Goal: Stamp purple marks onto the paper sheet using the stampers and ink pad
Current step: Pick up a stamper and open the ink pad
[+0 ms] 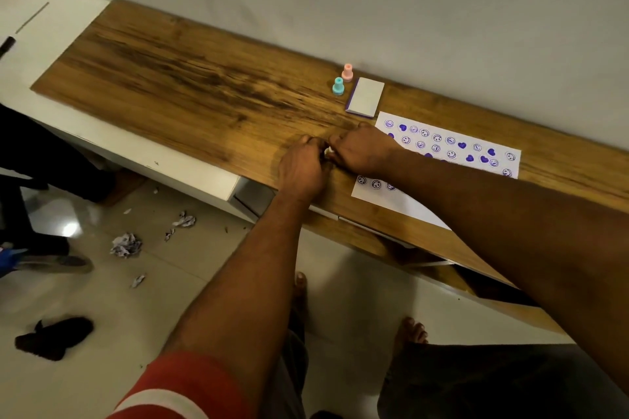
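Note:
A white paper sheet (452,146) with several purple smiley and heart marks lies on the wooden top, partly under my right forearm. Behind it sits the ink pad (366,97), white lid shut over a purple base. A teal stamper (338,86) and a pink stamper (347,72) stand upright just left of the pad. My left hand (301,167) and my right hand (362,151) meet at the sheet's left edge, fingers curled around a small white object (328,150). Most of that object is hidden, so I cannot tell what it is.
The wooden top (190,85) runs along a pale wall, with a white surface (51,20) at its far left. Crumpled paper scraps (126,244) lie on the tiled floor beside a dark cloth (54,337). My bare feet show below.

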Available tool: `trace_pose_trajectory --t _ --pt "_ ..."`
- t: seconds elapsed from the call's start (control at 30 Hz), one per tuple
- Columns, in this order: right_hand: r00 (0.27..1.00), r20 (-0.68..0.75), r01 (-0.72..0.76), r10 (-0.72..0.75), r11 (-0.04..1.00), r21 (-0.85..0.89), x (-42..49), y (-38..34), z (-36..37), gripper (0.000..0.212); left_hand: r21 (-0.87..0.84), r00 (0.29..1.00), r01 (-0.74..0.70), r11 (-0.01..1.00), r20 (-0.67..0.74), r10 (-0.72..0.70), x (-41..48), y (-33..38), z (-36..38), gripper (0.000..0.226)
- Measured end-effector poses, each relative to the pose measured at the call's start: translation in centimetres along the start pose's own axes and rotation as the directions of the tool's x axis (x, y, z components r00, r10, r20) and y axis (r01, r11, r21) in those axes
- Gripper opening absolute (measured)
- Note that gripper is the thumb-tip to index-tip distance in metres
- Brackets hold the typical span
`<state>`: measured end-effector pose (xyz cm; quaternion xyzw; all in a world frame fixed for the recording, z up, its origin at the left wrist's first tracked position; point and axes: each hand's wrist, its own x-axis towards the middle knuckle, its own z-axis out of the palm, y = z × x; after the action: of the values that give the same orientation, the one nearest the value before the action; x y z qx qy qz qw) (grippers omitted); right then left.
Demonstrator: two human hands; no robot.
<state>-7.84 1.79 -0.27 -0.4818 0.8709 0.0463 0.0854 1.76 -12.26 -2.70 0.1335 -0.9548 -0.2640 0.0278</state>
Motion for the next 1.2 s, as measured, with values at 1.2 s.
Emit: trace_pose_trajectory --t 1.2 --pt "0.906 -0.107 -0.418 0.41 0.905 -0.078 -0.6 4.6 -2.9 0.035 -0.023 0.967 0.209 0.978 -0.141 -0.21 0.3 -1.3 -1.4 0.051"
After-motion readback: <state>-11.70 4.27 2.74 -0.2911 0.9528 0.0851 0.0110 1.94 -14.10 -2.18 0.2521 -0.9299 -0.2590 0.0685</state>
